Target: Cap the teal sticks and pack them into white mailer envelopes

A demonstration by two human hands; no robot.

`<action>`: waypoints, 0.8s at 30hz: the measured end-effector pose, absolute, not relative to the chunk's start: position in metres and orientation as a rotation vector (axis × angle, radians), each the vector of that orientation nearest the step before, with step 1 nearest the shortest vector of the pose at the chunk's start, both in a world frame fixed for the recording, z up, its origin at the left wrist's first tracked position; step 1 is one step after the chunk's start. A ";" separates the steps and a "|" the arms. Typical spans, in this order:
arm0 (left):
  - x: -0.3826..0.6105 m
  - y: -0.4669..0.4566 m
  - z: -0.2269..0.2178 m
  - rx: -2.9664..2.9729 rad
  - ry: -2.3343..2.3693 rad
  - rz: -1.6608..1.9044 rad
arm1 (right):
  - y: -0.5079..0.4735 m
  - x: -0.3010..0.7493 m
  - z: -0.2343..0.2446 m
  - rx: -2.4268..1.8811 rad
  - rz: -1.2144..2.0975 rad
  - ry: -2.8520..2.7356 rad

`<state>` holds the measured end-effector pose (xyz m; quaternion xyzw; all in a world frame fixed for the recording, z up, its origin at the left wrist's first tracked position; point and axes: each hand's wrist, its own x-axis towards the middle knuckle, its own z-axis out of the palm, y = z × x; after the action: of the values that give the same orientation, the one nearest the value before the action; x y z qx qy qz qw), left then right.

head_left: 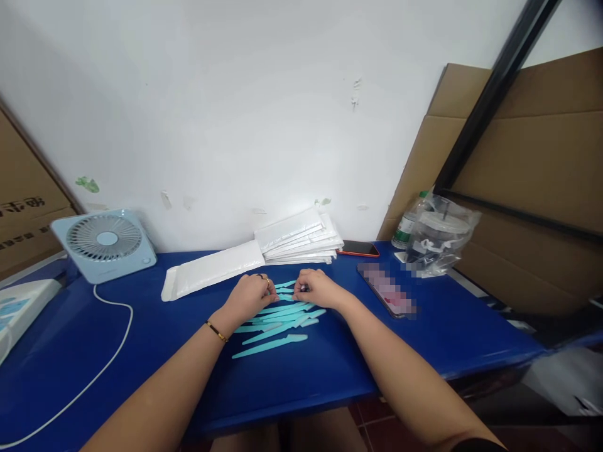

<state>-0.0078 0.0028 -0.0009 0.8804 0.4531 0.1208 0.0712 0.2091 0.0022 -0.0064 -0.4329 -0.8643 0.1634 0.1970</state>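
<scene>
- The left hand, wearing rings, has its fingers bent and drawn together at the left ends of several turquoise sticks; whether it pinches any of them I cannot tell.
- The right hand curls at the right ends of the same sticks, facing the left hand; its grip is equally unclear, as the fingers hide the contact.
- The sticks lie on the blue table, some in the gap between the 2 hands, more in an overlapping group just below them, and 1 apart, nearest the person.
- Behind the hands, near the wall, white envelopes are stacked unevenly; 1 more envelope extends to the left.
- An orange-edged phone lies beside the stack, and a second phone lies right of the right hand.
- A pale blue fan stands tilted at far left, its white cable curving across the table.
- At right, a clear plastic bag stands beside a green-capped bottle.
</scene>
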 end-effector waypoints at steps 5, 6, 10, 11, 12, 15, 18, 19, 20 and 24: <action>-0.010 0.010 0.001 2.644 1.482 0.445 | 0.011 0.232 -0.005 -1.247 0.430 -2.361; -0.012 0.011 0.001 2.620 1.521 0.451 | 0.013 0.237 -0.005 -1.281 0.429 -2.319; -0.018 0.014 -0.001 2.536 1.556 0.509 | 0.014 0.253 0.000 -1.335 0.483 -2.216; -0.018 0.012 0.000 2.524 1.529 0.523 | 0.013 0.255 0.002 -1.322 0.522 -2.231; -0.018 0.010 0.000 2.516 1.491 0.526 | 0.011 0.256 0.004 -1.307 0.571 -2.259; -0.015 0.001 0.003 2.518 1.339 0.464 | 0.005 0.254 0.007 -1.260 0.715 -2.403; -0.012 -0.007 0.004 2.570 1.224 0.372 | 0.002 0.248 0.005 -1.240 0.789 -2.501; -0.011 -0.009 0.004 2.589 1.203 0.354 | 0.002 0.247 0.004 -1.238 0.807 -2.505; -0.010 -0.010 0.004 2.604 1.189 0.343 | 0.003 0.245 0.003 -1.233 0.824 -2.500; -0.008 -0.010 0.001 2.626 1.183 0.338 | 0.005 0.245 0.000 -1.164 0.822 -2.455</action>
<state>-0.0082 -0.0100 0.0013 0.8989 0.4051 0.1156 0.1207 0.2451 0.0048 0.0003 -0.4054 -0.8550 0.2864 0.1506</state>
